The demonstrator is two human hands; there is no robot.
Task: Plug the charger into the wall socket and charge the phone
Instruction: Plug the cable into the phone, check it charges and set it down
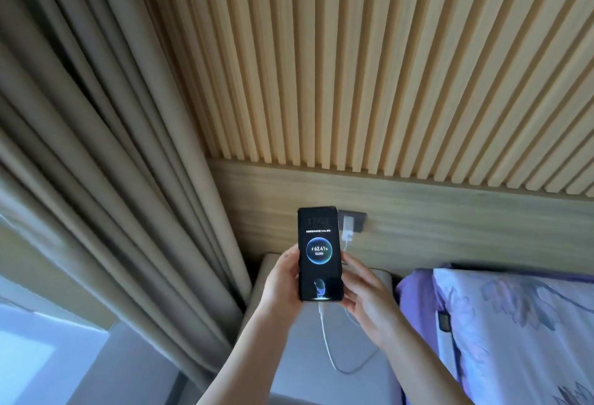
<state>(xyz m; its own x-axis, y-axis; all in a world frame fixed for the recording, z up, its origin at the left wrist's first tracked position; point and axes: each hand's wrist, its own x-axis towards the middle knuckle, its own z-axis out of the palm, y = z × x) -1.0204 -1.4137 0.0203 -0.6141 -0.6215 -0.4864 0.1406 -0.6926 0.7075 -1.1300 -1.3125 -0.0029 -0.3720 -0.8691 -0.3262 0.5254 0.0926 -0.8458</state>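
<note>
A black phone stands upright between my hands, its lit screen showing a charging ring and 62.41%. My left hand grips its left edge. My right hand touches its right edge with fingers curled behind it. A white cable runs from the phone's bottom, loops down and back up behind my right hand. The white charger sits plugged into the dark wall socket just right of the phone's top.
A grey bedside table lies under my hands. A bed with a purple floral pillow fills the lower right. Beige curtains hang at left beside a window. A slatted wooden wall panel rises above the socket.
</note>
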